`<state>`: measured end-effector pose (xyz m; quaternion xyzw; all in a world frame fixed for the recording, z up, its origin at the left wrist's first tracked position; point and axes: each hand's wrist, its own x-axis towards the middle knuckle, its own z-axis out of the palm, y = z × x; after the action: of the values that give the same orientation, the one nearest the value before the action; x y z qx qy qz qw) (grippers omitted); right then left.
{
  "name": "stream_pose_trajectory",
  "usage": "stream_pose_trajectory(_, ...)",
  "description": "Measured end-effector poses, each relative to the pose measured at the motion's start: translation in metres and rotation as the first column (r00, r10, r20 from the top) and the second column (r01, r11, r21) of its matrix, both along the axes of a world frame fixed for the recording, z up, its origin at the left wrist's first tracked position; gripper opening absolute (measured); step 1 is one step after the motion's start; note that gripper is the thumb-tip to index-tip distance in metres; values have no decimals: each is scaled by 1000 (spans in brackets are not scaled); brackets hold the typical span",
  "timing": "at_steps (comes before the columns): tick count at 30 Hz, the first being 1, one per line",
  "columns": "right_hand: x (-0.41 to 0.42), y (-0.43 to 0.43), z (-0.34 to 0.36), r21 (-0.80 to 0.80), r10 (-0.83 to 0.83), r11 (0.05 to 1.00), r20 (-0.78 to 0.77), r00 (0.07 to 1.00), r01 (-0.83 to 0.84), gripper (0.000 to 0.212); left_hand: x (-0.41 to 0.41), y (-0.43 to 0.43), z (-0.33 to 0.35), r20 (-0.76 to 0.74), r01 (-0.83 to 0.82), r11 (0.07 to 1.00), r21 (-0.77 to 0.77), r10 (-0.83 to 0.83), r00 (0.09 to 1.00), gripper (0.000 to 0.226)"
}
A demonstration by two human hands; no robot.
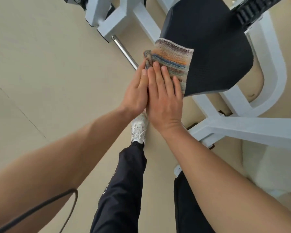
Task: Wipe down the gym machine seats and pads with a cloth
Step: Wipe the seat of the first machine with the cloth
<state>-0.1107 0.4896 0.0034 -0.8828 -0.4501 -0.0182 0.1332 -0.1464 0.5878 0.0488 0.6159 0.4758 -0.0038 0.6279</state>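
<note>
A folded cloth (pixel 173 61) with orange, blue and brown stripes lies over the near left corner of the black padded seat (pixel 213 47) of a white gym machine. My right hand (pixel 163 98) lies flat on the cloth, fingers together and pressing it onto the pad's edge. Beside it and touching it, my left hand (pixel 138 91) is flat too, its fingertips on the cloth's bunched left corner. Part of the cloth hangs down the side of the seat and part is hidden under my hands.
The white frame (pixel 242 126) runs below and right of the seat, with another white bracket (pixel 111 22) and a chrome rod (pixel 124 51) at the upper left. Beige floor lies all around. My dark trouser legs and white shoe (pixel 139 128) are below. A black cable (pixel 40 209) loops at lower left.
</note>
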Motion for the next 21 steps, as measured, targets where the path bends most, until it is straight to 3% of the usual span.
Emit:
stream_pose_trajectory(2,1,-30,-9,34,5,999,23,1000,-5,48,-18,-23,-5,-40,187,956,225,-183,982,54)
stream_pose_trajectory(3,-2,-43,-12,30,-33,999,6,999,33,49,-28,-33,-7,-106,305,885,352,-286,952,55)
stream_pose_trajectory(6,-26,-50,-9,11,-243,967,-248,938,253,57,-50,-46,-10,-352,570,563,599,-454,819,54)
stream_pose_trajectory(8,-47,-38,2,22,-352,912,-473,808,410,61,-53,-30,-11,-466,684,377,624,-523,713,53)
stream_pose_trajectory(11,-77,-13,14,43,-376,729,-809,452,683,64,-46,10,-7,-564,764,82,640,-625,540,52)
stream_pose_trajectory(13,-85,7,17,22,-292,574,-928,230,819,67,-34,26,-3,-587,777,-36,629,-676,444,55)
stream_pose_trajectory(14,-83,18,19,21,-245,498,-955,164,867,69,-26,31,-2,-589,783,-72,618,-702,400,57)
stream_pose_trajectory(17,-58,42,15,50,-96,273,-992,79,961,76,9,39,1,-620,831,-162,531,-743,251,63)
stream_pose_trajectory(21,1,33,-4,61,-92,41,-994,65,997,79,63,26,-10,-650,807,-295,511,-747,139,62)
